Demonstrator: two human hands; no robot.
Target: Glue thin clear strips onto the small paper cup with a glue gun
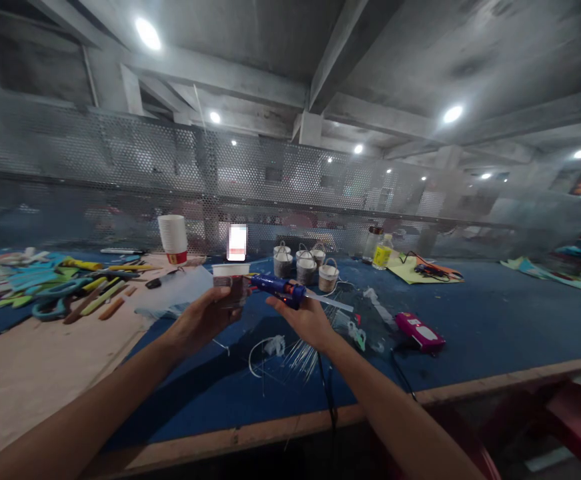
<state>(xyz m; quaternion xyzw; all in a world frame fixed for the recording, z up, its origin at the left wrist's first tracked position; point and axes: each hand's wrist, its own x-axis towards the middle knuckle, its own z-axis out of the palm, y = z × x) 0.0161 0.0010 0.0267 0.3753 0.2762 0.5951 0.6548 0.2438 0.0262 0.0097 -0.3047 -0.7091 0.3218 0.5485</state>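
Two hands meet over the middle of the table: my left hand [204, 321] is wrapped around a paper cup [231, 281], fingers closed on its wall, holding it upright above the blue cloth, while my right hand [308, 321] is clenched on a blue glue gun [279, 288] whose nozzle points left and sits just beside the cup. A clear glue stick [331, 304] juts from the back of the gun and its cord [328, 395] drops over the near edge. By the look of it, gluing on the cup's side is the step in hand; a clean bead would call for a steady cup and the nozzle kept close against the wall. Beyond the cup, a group of small handled pails [306, 268] stands on the table [500, 320], with a stack of white cups [173, 235] to the far left and a yellow-labelled bottle [383, 255] to the right. A pink case [419, 332] lies on the right, and coloured foam strips [70, 288] litter the left. A perforated metal screen [120, 167] runs along the far side, under concrete beams and round ceiling lights [148, 33].
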